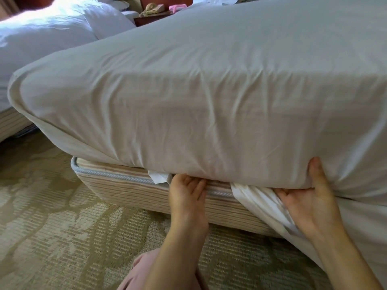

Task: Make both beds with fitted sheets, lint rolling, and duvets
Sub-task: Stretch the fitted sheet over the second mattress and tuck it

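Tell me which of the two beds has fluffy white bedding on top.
The far bed on the left; the near bed shows only a smooth sheet.

We are in a bedroom with two beds, of the hotel kind.

Two beds stand side by side. The near bed (pixel 209 59) wears a white fitted sheet (pixel 188 126) above a striped box spring (pixel 125 185). The far bed (pixel 10 122) is heaped with a white duvet (pixel 41 38) and pillows (pixel 109 19). Between them at the head end we see a dark wooden nightstand (pixel 150 18) bearing a corded telephone (pixel 154 8). Beige carpet (pixel 52 216) with a large woven leaf pattern covers the floor we can see.
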A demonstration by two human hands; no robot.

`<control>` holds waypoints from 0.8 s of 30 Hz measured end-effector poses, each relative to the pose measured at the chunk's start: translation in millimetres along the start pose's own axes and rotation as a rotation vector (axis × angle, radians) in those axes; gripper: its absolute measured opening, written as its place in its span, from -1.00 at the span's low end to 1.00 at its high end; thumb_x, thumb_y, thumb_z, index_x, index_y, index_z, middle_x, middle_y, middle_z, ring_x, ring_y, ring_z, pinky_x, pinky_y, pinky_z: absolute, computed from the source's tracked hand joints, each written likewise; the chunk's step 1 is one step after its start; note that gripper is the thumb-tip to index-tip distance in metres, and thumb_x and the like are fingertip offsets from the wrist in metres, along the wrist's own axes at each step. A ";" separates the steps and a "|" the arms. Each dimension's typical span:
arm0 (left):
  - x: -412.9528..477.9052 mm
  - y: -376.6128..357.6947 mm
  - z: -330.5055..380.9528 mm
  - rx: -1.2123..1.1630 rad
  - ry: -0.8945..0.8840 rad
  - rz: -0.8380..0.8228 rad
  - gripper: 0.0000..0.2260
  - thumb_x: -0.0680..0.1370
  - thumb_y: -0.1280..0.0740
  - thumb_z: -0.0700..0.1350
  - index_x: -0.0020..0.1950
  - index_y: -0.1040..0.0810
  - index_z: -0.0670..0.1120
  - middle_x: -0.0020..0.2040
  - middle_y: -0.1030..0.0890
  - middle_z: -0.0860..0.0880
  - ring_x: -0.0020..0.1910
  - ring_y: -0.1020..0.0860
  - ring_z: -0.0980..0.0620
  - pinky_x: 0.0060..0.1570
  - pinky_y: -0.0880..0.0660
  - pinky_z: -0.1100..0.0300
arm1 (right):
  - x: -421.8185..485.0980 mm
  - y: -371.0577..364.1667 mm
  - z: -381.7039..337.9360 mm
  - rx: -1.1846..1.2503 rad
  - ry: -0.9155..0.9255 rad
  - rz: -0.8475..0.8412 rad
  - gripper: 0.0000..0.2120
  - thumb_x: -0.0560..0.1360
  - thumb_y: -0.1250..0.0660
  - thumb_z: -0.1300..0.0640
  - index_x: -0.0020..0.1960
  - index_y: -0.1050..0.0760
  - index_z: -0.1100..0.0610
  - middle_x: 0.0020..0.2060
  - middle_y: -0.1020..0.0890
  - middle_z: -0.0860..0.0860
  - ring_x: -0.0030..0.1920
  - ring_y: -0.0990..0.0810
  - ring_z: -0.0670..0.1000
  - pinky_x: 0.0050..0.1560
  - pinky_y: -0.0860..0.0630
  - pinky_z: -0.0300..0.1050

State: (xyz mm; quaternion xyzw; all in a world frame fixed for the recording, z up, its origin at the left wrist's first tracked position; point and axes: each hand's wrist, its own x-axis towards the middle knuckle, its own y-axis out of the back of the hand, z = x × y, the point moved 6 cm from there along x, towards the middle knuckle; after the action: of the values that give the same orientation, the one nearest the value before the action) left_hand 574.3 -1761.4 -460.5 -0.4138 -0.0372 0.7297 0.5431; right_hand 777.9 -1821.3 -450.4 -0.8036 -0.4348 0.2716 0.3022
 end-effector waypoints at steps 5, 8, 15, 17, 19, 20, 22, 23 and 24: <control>-1.1 34.7 62.4 0.357 -0.399 0.288 -0.79 0.57 -0.20 -0.19 0.20 -0.42 -0.14 0.08 -0.49 -0.01 0.08 -0.44 0.03 0.00 -0.32 0.17 | 0.6 0.9 1.3 0.006 0.004 0.016 -0.49 0.41 -0.31 -0.11 0.33 -0.40 0.02 0.15 -0.64 -0.02 0.18 -0.60 0.02 0.17 -0.52 0.02; 10.2 32.0 53.0 0.459 -0.246 0.191 -0.79 0.58 -0.17 -0.16 0.18 -0.43 -0.18 0.02 -0.50 -0.04 -0.01 -0.45 0.01 -0.02 -0.34 0.16 | -0.7 -1.4 2.0 0.012 0.000 0.010 -0.51 0.42 -0.30 -0.11 0.31 -0.40 0.01 0.12 -0.65 -0.03 0.15 -0.62 0.00 0.20 -0.49 0.02; 23.6 32.2 56.4 0.905 -0.330 0.246 -0.69 0.55 -0.12 0.01 0.14 -0.47 -0.14 0.41 -0.24 -0.23 0.36 -0.22 -0.21 0.34 -0.24 -0.15 | -2.0 -1.5 1.1 0.025 -0.003 0.021 -0.47 0.41 -0.31 -0.11 0.35 -0.39 0.02 0.18 -0.62 -0.02 0.20 -0.59 0.01 0.19 -0.50 0.01; 20.0 25.7 59.4 1.118 -0.487 0.258 -0.60 0.55 -0.06 0.02 0.10 -0.48 -0.25 0.47 -0.10 -0.27 0.42 -0.05 -0.20 0.37 -0.15 -0.12 | -2.0 -1.5 1.4 0.011 -0.004 0.019 -0.47 0.41 -0.30 -0.11 0.34 -0.40 0.02 0.17 -0.62 -0.02 0.19 -0.59 0.01 0.20 -0.49 0.01; 20.3 19.4 61.1 1.200 -0.509 0.246 -0.55 0.58 0.02 -0.04 0.19 -0.48 -0.33 0.42 -0.23 -0.34 0.39 -0.12 -0.24 0.33 -0.10 -0.05 | -1.6 -2.2 1.5 0.000 -0.001 0.020 -0.48 0.41 -0.29 -0.11 0.33 -0.41 0.03 0.17 -0.63 -0.02 0.19 -0.59 0.01 0.21 -0.48 0.02; 21.5 17.2 61.9 1.200 -0.474 0.239 -0.54 0.60 0.06 -0.08 0.25 -0.46 -0.31 0.39 -0.30 -0.34 0.37 -0.18 -0.25 0.31 -0.11 -0.04 | -1.4 -1.9 1.1 0.003 0.001 0.024 -0.50 0.41 -0.29 -0.10 0.31 -0.41 0.03 0.16 -0.63 -0.02 0.19 -0.60 0.01 0.22 -0.47 0.02; 23.1 14.0 65.3 1.173 -0.431 0.234 -0.53 0.63 0.11 -0.06 0.31 -0.43 -0.27 0.37 -0.35 -0.32 0.35 -0.23 -0.24 0.32 -0.16 -0.05 | -0.5 -0.7 1.1 0.013 -0.002 0.033 -0.51 0.40 -0.29 -0.09 0.29 -0.43 0.03 0.14 -0.64 -0.02 0.17 -0.60 0.01 0.22 -0.47 0.03; 24.3 12.8 66.2 1.146 -0.425 0.224 -0.51 0.63 0.11 -0.01 0.33 -0.42 -0.26 0.37 -0.36 -0.31 0.35 -0.25 -0.23 0.35 -0.19 -0.07 | 0.3 0.3 1.4 0.013 -0.004 0.038 -0.51 0.40 -0.30 -0.09 0.29 -0.43 0.03 0.13 -0.65 -0.02 0.17 -0.61 0.01 0.21 -0.47 0.03; 23.2 11.4 66.9 1.102 -0.426 0.213 -0.48 0.63 0.11 0.04 0.34 -0.41 -0.26 0.37 -0.37 -0.29 0.34 -0.27 -0.21 0.37 -0.21 -0.09 | 0.6 0.2 1.3 0.009 -0.005 0.039 -0.50 0.39 -0.31 -0.10 0.29 -0.43 0.03 0.13 -0.65 -0.02 0.16 -0.61 0.01 0.21 -0.48 0.03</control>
State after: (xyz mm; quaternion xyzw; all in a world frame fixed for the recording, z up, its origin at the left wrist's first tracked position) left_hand 520.9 -1720.4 -435.5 0.0828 0.2802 0.7589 0.5820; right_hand 777.4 -1820.6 -451.5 -0.8099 -0.4188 0.2812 0.2992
